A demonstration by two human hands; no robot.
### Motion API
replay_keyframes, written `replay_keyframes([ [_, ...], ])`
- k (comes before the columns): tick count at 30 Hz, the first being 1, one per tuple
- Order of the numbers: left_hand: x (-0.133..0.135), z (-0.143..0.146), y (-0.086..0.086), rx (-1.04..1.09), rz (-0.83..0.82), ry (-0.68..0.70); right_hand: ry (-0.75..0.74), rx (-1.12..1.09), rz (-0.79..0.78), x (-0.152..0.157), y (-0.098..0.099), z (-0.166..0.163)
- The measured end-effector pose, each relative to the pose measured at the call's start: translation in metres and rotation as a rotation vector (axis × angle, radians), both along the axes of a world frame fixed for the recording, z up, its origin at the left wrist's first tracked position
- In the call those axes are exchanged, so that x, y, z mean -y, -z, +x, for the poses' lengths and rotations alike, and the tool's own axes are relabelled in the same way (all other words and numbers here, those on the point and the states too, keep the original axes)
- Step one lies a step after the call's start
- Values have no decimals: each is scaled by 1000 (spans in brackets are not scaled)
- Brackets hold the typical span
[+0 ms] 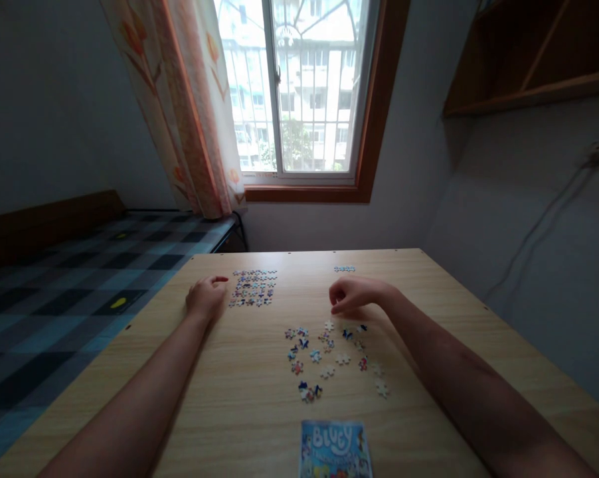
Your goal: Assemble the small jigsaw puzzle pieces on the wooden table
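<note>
My left hand (206, 295) rests on the table at the left edge of several rows of jigsaw puzzle pieces (254, 288); its fingers point right, partly stretched, with nothing seen in them. Over the table right of the middle is my right hand (358, 292), its fingers curled down and closed together. Whatever they hold, if anything, is hidden. Just beyond it lies a short row of puzzle pieces (344, 269). Nearer to me are scattered loose pieces, among them a pale one (329, 325) close below the right fingertips and a bluish one (315, 356).
A blue puzzle box marked "Bluey" (335, 448) lies at the near edge of view on the wooden table (230, 385). Left of the table stands a bed with a checked cover (80, 285). A window (304, 93) and curtain (180, 99) are behind; a shelf (533, 93) hangs at upper right.
</note>
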State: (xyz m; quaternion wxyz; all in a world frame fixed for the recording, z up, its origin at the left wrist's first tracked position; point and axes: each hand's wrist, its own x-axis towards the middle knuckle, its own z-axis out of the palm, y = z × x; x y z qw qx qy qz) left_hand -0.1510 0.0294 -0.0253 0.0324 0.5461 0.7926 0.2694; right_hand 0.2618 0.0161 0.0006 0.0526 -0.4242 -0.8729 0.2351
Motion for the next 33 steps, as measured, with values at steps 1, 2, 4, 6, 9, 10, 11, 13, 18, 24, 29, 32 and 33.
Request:
replay_keyframes([
  [1,0,0,0,-1,1,1,-59,17,-61,4,-2,-6],
  [2,0,1,-1,-2,2,-1,-89,34,-95,8,-4,-12],
  [4,1,2,-2,0,-2,-2,-113,63,-130,16,-6,-20],
  [6,2,3,-3,3,-9,-6,-104,88,-130,21,-8,-25],
  [9,3,3,-4,8,-10,0,-99,114,-117,24,-10,-29],
  [10,3,2,-3,9,-7,2,-100,120,-109,24,-11,-30],
  [11,2,2,-2,9,-1,6,-99,126,-103,24,-11,-30],
  [13,2,1,-1,4,11,9,-94,137,-97,23,-11,-31],
  [18,0,2,-1,-12,11,3,-84,108,-110,23,-7,-28],
  [24,3,3,-5,-4,-10,-9,-136,-91,-175,9,-1,-21],
  [29,2,3,-5,1,-22,-10,282,-163,242,-18,1,18],
  [32,0,2,-3,-2,-19,-10,549,-102,387,-28,11,50],
  [33,-1,1,-3,-4,-16,-10,617,-78,412,-30,17,59],
])
